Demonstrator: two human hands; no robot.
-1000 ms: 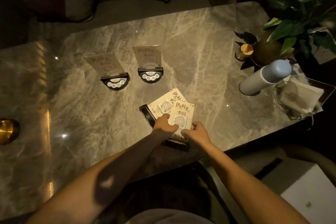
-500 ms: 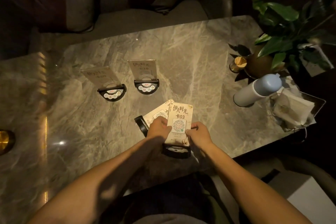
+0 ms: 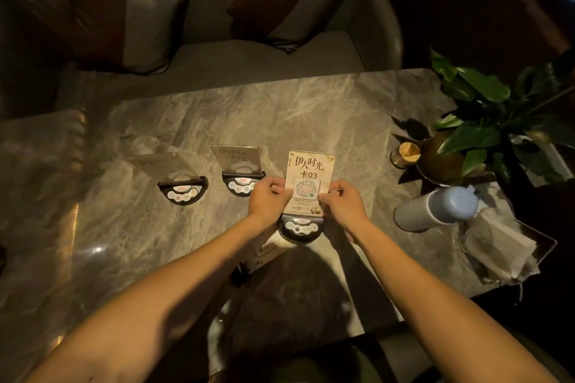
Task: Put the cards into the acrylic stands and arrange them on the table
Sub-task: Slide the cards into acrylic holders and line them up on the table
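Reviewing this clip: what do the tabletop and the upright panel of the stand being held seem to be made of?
The tabletop looks like polished marble or a marble-look slab: grey-beige veining and glossy light reflections. The stand's panel appears to be clear acrylic: the printed card shows through it. The left hand and right hand grip its sides.

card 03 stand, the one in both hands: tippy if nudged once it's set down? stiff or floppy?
Probably stiff: the stand keeps its tall panel flat while the left hand and right hand pinch only its side edges. Possibly tippy front to back, since the panel rises well above a small black base. The clear panel may be slick; the pictures cannot confirm that.
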